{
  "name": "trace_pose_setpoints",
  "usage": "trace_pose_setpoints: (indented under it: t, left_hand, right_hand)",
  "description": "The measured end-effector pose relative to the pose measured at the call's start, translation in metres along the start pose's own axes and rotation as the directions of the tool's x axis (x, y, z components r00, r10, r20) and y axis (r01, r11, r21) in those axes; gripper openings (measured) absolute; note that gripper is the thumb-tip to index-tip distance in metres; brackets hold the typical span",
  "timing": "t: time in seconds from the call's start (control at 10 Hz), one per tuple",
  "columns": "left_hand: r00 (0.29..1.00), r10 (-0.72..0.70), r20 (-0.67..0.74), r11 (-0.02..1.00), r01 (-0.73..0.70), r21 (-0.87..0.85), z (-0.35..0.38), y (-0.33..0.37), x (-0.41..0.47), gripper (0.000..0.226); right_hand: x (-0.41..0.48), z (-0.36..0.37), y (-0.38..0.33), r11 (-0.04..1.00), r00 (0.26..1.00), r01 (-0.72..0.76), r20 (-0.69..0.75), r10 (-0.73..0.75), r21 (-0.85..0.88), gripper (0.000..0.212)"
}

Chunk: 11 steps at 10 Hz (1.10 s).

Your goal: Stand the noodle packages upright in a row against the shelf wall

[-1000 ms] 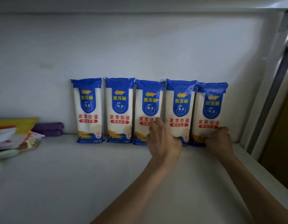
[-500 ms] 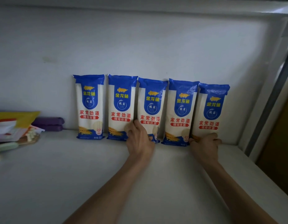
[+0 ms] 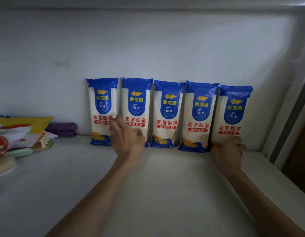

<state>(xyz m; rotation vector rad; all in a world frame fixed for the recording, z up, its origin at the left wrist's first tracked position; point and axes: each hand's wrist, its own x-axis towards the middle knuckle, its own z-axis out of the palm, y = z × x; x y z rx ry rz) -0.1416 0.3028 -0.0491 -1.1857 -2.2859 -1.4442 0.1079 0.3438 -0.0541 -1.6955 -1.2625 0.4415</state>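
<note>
Several blue-and-white noodle packages stand upright in a row against the shelf's back wall (image 3: 148,48). The leftmost package (image 3: 102,103) and the second package (image 3: 136,105) have my left hand (image 3: 127,141) in front of their lower parts, fingers spread and touching them. My right hand (image 3: 227,151) rests at the base of the rightmost package (image 3: 233,110), fingers curled against its bottom edge. The third package (image 3: 168,110) and the fourth package (image 3: 199,113) stand untouched between my hands.
A purple folded item (image 3: 62,129) lies against the wall left of the row. A pile of colourful bags and a plate (image 3: 15,137) crowds the shelf's left edge. A metal upright (image 3: 292,113) bounds the right side. The white shelf board (image 3: 157,177) stretches toward me.
My left hand has slid leftward along the row, from the third and fourth packages to the first and second. My right hand has stayed at the rightmost package's base.
</note>
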Motion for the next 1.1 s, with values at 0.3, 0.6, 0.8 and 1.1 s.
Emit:
trace_pose_setpoints:
  t: [0.3, 0.6, 0.8, 1.1]
  left_hand:
    - [0.929, -0.340, 0.149, 0.924, 0.359, -0.133, -0.018, -0.089, 0.056, 0.119]
    - [0.953, -0.206, 0.221, 0.949, 0.250, -0.193, -0.019, -0.088, 0.057, 0.076]
    - [0.951, -0.215, 0.221, 0.950, 0.256, -0.179, -0.018, -0.085, 0.055, 0.079]
    - [0.944, -0.234, 0.234, 0.948, 0.275, -0.161, -0.061, -0.063, 0.050, 0.071]
  right_hand:
    - [-0.002, 0.001, 0.001, 0.998, 0.991, 0.065, 0.118, -0.062, -0.021, 0.088]
    - [-0.004, -0.001, 0.001, 0.995, 0.989, 0.075, 0.130, -0.067, -0.061, 0.089]
    - [-0.002, 0.001, 0.003, 0.996, 0.989, 0.067, 0.138, -0.059, -0.060, 0.090]
    - [-0.018, -0.036, 0.003, 0.997, 0.994, 0.073, 0.081, -0.075, 0.019, 0.051]
